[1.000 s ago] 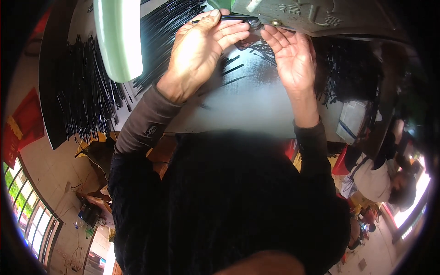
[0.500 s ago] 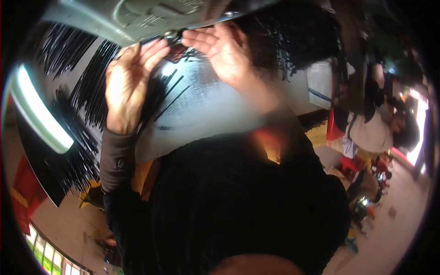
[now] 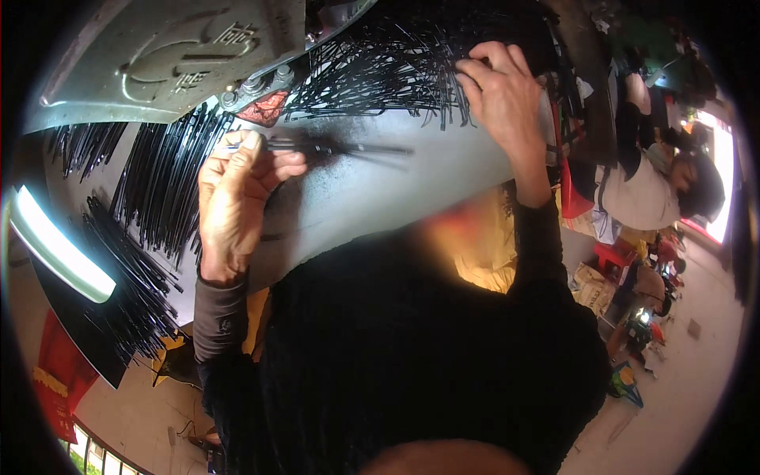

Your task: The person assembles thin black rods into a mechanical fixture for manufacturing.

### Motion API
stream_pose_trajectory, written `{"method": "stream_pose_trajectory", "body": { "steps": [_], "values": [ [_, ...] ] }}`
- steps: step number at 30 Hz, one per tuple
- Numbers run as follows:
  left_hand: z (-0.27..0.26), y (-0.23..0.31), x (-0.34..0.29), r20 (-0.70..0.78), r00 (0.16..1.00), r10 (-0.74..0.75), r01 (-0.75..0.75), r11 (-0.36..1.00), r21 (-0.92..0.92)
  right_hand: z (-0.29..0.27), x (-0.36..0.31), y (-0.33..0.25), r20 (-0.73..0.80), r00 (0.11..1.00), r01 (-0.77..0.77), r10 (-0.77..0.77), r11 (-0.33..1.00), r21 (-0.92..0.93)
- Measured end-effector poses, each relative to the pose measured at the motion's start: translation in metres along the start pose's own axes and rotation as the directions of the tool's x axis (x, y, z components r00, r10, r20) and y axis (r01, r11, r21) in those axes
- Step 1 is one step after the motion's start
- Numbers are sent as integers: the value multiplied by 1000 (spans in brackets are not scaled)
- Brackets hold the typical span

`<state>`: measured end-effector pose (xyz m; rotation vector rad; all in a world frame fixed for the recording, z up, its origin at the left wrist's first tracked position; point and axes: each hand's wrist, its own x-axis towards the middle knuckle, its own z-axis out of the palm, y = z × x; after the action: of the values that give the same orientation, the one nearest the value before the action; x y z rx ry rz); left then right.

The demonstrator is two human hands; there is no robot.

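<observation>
Grey tabletop (image 3: 372, 186) | black rod (image 3: 326, 149) | pinched in left hand (image 3: 232, 196), jutting rightward

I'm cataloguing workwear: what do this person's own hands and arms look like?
The left hand and right hand are ungloved. The left sleeve is black, ending in a dark brown cuff with a small pale mark. The right sleeve looks nearly black down to its edge.

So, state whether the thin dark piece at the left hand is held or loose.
Held: the left hand pinches the thin dark piece between thumb and fingers, its blurred length jutting rightward past the fingertips.
</observation>
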<state>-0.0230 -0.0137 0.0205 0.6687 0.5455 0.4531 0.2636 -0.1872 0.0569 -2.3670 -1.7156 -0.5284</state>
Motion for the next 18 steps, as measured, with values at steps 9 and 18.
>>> {"method": "stream_pose_trajectory", "body": {
  "steps": [9,18],
  "values": [
    [0,-5,1,60,997,-43,59,955,-290,52,23,-105,-262,928,360,-265,821,444],
    [-10,2,10,-61,998,-2,-14,964,-265,65,46,-157,98,994,-106,39,316,943]
  ]
}}
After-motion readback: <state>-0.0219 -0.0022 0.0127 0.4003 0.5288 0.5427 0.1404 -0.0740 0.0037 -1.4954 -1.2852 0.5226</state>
